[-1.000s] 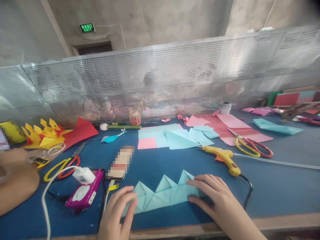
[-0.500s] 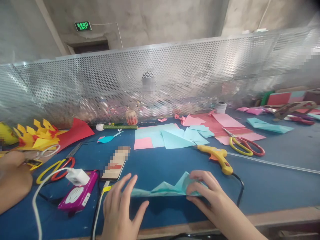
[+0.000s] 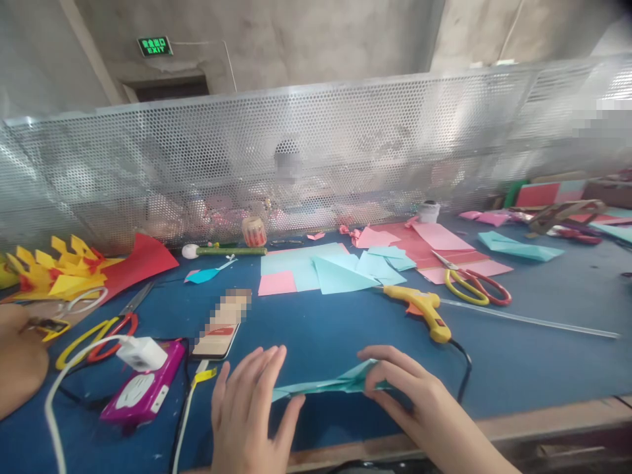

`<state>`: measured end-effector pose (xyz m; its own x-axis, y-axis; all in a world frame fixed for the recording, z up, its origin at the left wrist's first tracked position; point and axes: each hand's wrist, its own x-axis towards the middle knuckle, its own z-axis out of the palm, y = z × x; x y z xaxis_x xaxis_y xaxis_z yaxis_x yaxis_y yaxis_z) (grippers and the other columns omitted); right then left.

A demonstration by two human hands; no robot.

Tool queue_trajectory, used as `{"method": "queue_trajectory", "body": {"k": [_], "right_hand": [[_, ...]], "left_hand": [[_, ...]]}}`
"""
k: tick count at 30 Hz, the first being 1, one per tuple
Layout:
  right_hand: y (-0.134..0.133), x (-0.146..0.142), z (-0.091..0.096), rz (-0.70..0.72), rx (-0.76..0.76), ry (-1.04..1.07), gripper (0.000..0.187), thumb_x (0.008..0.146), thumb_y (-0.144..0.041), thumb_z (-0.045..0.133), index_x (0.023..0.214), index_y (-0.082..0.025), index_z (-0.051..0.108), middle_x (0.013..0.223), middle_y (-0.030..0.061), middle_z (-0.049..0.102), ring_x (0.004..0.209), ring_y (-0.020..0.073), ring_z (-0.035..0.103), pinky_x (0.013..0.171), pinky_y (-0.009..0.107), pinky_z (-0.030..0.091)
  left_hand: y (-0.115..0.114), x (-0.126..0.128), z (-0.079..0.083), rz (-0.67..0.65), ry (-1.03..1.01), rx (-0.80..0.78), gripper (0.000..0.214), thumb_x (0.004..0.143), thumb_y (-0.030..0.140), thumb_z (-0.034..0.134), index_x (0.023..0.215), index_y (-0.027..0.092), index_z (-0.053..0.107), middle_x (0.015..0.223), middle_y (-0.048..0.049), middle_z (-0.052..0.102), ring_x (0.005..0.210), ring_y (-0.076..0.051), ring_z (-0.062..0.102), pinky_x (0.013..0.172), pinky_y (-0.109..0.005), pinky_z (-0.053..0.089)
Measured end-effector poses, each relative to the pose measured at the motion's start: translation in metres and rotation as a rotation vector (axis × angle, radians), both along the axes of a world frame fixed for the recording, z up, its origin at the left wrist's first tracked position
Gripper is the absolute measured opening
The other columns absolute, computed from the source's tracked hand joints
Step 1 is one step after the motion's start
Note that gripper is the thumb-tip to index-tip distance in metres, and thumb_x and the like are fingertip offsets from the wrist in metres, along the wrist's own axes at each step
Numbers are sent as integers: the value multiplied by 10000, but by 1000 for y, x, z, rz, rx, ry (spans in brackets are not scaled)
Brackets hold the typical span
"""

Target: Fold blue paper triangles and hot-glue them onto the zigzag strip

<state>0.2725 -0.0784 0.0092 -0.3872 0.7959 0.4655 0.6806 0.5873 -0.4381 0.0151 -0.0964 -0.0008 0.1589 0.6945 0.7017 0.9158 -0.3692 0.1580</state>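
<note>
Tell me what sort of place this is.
Probably a shared paper-craft workshop bench. The right hand pinches a folded teal paper strip; light blue and pink paper sheets, a yellow hot glue gun and yellow-and-red-handled scissors lie on the blue table, before a perforated metal divider screen.

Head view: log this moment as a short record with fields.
Left: left hand open, fingers flat by the left end of the teal folded paper
Right: right hand pinches its right end
Paper: seen nearly edge-on, low over the blue table
Nearby: yellow glue gun behind; phone and purple power strip to the left
</note>
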Motion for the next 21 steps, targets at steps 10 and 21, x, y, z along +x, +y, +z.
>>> {"method": "queue_trajectory", "body": {"k": [10, 21], "right_hand": [[-6, -4, -6, 12, 21, 14, 238, 960, -91, 481, 851, -268, 597, 1217, 72, 690, 1032, 167, 730, 844, 256, 597], [26, 79, -32, -790, 149, 38, 396, 970, -617, 517, 886, -238, 591, 859, 129, 633, 805, 344, 656, 643, 481, 553]], "left_hand": [[6, 28, 15, -105, 110, 87, 150, 994, 171, 524, 964, 273, 630, 1065, -11, 772, 1125, -285, 687, 1233, -599, -40], [52, 13, 35, -270, 206, -81, 169, 977, 123, 513, 909, 228, 628, 948, 11, 750, 1022, -236, 711, 1202, -706, 147]]}}
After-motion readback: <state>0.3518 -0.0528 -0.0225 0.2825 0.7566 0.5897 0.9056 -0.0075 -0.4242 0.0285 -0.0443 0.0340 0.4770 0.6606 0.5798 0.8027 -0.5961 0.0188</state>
